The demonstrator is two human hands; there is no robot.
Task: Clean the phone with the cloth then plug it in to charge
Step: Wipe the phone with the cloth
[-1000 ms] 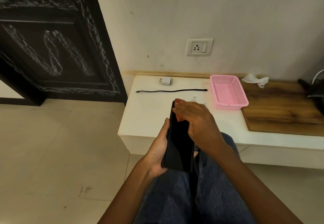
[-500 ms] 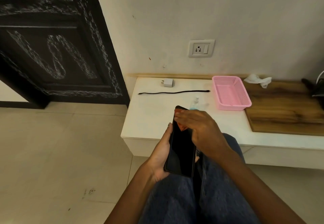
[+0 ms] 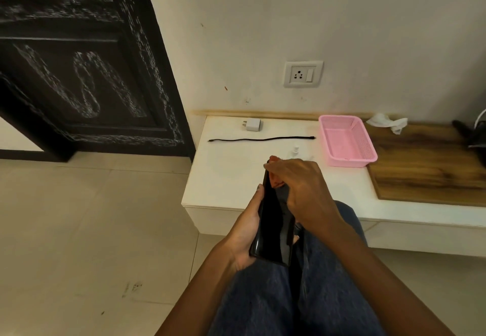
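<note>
phone | left hand is cradling it, fingers curled round its edges | right hand is pinching cloth, wiping top end | ideally keeping strokes light, grip firm

You hold a phone whose dark screen looks like glossy, smooth glass catching faint reflections. Against its top is a soft reddish cloth, matt and crumpled. Ahead of you, the white ledge looks smooth and matt, the board shows brown wood grain, the pink basket is perforated plastic, and the charger is smooth white plastic. Your trousers are blue denim.
</note>
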